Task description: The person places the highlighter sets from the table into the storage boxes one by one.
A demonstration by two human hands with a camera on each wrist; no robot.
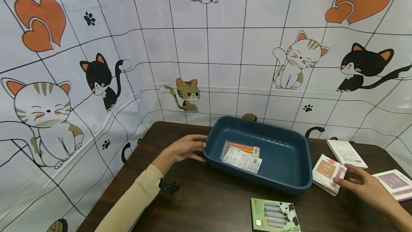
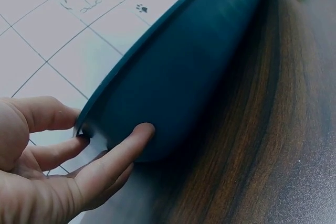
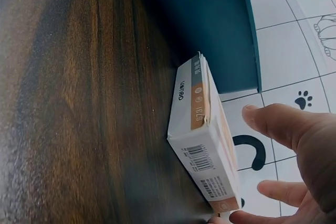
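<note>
On the worktop [image 1: 209,199], toward its right edge, the orange-labelled box [image 1: 326,170] lies between the blue tray [image 1: 286,156] and the nearer right hand [image 1: 363,184], whose thumb and fingers stand apart at the box's right side, while the left hand [image 1: 186,148] touches the tray's left end, fingers spread.

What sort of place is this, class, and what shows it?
Probably a screened-off indoor work corner: cat-print sheeting behind a dark wood-grain table that holds a blue tray.

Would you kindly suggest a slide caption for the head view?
Left hand touching a blue tray, right hand at an orange-labelled box.
</note>
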